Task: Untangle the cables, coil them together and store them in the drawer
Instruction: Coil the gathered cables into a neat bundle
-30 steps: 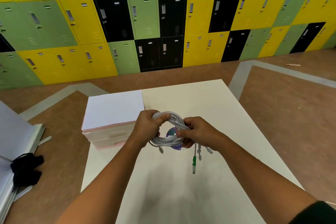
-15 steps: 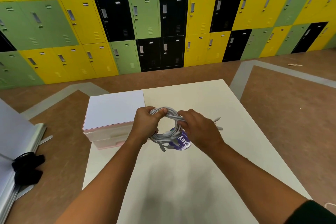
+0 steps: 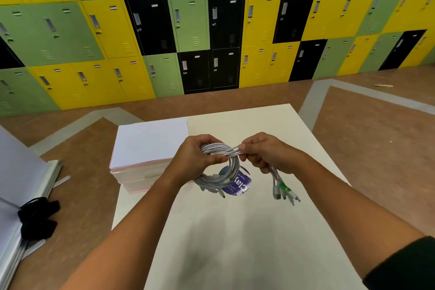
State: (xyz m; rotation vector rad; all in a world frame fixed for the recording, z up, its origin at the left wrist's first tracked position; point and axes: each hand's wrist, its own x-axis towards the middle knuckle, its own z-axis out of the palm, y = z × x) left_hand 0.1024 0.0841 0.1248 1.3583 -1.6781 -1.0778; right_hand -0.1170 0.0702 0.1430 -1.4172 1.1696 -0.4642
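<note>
The left hand [image 3: 196,160] curls its fingers round the grey cable coil [image 3: 231,172] to keep the loops together, while the right hand [image 3: 267,155] pinches the loose tail [image 3: 280,188], apparently to wrap it round.

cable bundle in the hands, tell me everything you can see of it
The cable bundle is several thin pale grey cords wound into one loose loop, held above the table. The left hand grips the loop's side; the right hand pinches the strands crossing its top. Plug ends, one green, dangle below the right hand; more hang under the loop.
</note>
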